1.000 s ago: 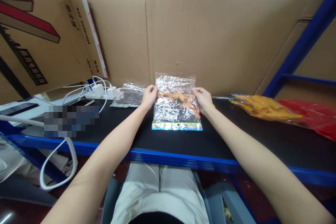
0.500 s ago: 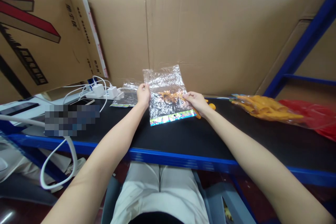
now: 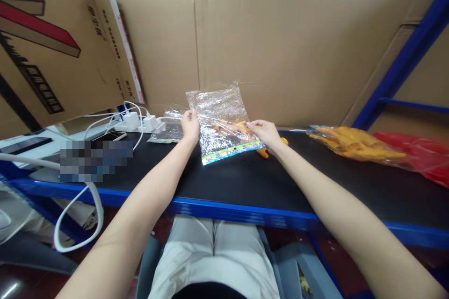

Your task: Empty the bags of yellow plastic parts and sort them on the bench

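Note:
A clear plastic bag (image 3: 219, 103) with a colourful printed strip along its near edge is stretched between my hands above the black tabletop. My left hand (image 3: 191, 126) pinches its left edge, and my right hand (image 3: 265, 133) grips its right edge. Behind or beneath the film, an orange plastic item (image 3: 264, 152) shows through and sticks out past the bag's right side. Whether it lies inside the bag or under it, I cannot tell. Another clear bag (image 3: 170, 126) lies flat just left of my left hand.
A bag of orange items (image 3: 354, 142) and a red bagged item (image 3: 417, 154) lie on the right. White chargers in a power strip (image 3: 135, 124), trailing cables and a phone (image 3: 110, 136) sit on the left. A cardboard wall (image 3: 280, 51) stands behind; the blue table edge (image 3: 238, 210) runs in front.
The bag has tilted slightly, its far left corner shifting left and its printed strip rising a little. Both hands keep hold of its edges.

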### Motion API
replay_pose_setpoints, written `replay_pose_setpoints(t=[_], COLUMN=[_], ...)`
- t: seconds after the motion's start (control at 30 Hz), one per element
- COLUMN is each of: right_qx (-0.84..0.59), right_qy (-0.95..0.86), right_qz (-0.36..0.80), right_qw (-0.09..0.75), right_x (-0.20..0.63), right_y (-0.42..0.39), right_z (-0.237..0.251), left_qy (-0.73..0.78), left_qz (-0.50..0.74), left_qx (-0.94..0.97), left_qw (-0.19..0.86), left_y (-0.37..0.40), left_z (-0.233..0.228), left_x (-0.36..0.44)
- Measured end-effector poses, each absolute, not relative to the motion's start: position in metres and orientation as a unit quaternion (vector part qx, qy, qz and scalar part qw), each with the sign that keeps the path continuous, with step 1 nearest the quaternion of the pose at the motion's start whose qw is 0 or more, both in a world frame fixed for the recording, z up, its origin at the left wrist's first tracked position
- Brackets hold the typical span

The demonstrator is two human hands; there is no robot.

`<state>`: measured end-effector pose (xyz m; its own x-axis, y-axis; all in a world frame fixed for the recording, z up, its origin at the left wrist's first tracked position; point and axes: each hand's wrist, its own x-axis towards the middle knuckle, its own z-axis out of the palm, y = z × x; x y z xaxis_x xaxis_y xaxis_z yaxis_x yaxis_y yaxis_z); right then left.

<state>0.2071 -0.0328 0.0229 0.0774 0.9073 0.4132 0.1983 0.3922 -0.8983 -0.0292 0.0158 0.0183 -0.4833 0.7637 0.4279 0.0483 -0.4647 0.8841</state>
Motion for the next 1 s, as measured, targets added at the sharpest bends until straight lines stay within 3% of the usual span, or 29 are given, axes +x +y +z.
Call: replay_pose_setpoints(t=[0.2,0.43,0.6,0.7,0.87,1.0], right_qx=[-0.449,-0.438,-0.436,-0.439,-0.425,-0.406], right_qy=[-0.598,-0.603,-0.567,-0.549,-0.529,-0.521], right_qz=[0.391,0.38,0.339,0.321,0.3,0.305], right_qw=[0.536,0.548,0.611,0.635,0.671,0.686], right_x=[0.208,0.211,0.216,0.218,0.217,0.215], right_y=[-0.039,-0.034,-0.029,-0.028,-0.028,-0.027], right_z=[0.024,0.019,0.021,0.022,0.023,0.023], left_qy=[0.478,0.492,0.461,0.426,0.341,0.312], left_qz=[0.741,0.73,0.72,0.655,0.439,0.31], left_qx=[0.413,0.412,0.514,0.621,0.817,0.868], left_qw=[0.228,0.234,0.064,-0.062,-0.156,-0.232], left_y=[0.022,0.023,0.019,0.005,-0.035,-0.056], left_z=[0.017,0.018,0.015,0.015,0.019,0.017], left_x=[-0.038,-0.039,-0.037,-0.025,0.011,0.032])
